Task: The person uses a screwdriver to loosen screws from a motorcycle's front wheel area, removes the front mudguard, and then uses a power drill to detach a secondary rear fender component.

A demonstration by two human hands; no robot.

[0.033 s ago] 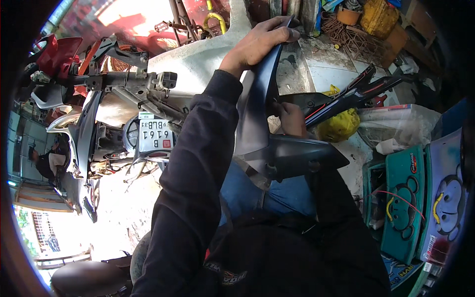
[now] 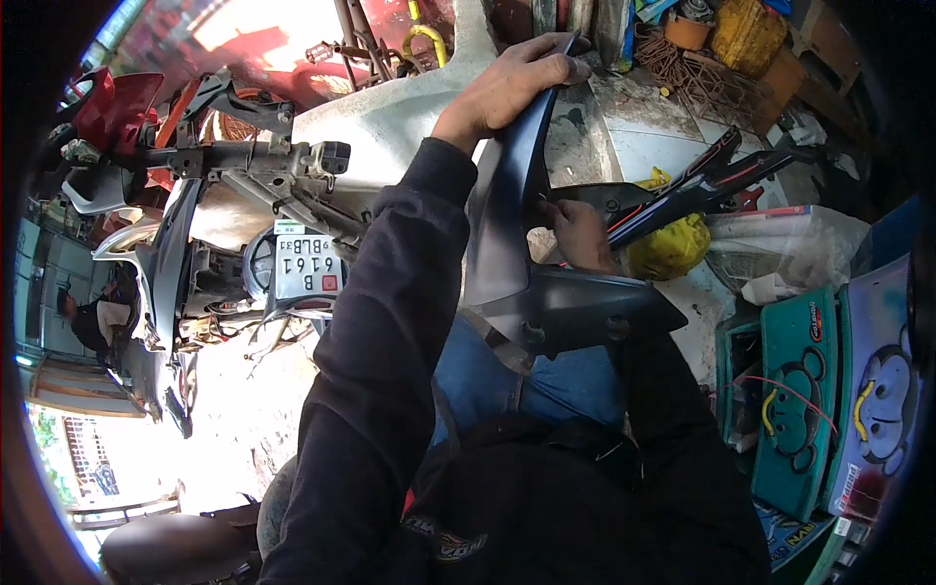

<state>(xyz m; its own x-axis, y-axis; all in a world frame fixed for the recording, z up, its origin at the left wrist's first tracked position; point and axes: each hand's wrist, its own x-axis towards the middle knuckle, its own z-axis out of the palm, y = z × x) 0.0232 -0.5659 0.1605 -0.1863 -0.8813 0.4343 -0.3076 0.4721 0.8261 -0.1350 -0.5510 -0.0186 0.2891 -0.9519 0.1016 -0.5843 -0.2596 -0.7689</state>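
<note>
A dark grey plastic motorcycle body panel [image 2: 575, 307] stands over my lap, one long arm rising and a wider part spreading to the right. At its upper tip my left hand [image 2: 512, 88] is closed round the edge, thumb on the near side. My right hand [image 2: 583, 237] is behind the panel, at the inner side of the bend. Its fingers are pinched together close to the panel, and whatever is between them is too small or hidden to make out. Two holes show in the panel's lower part.
A stripped motorcycle frame [image 2: 244, 161] with a licence plate [image 2: 307, 265] stands at left. Black trim pieces with red stripes [image 2: 712, 190] and a yellow plastic bag [image 2: 673, 246] lie right of my right hand. Green [image 2: 795, 405] and purple [image 2: 882, 380] drawer-like boxes stand farther right. Far left, a person [image 2: 97, 317] sits.
My right hand has shifted slightly behind the panel, its wrist turning a little to the right and down. The left hand and the panel stay where they were.
</note>
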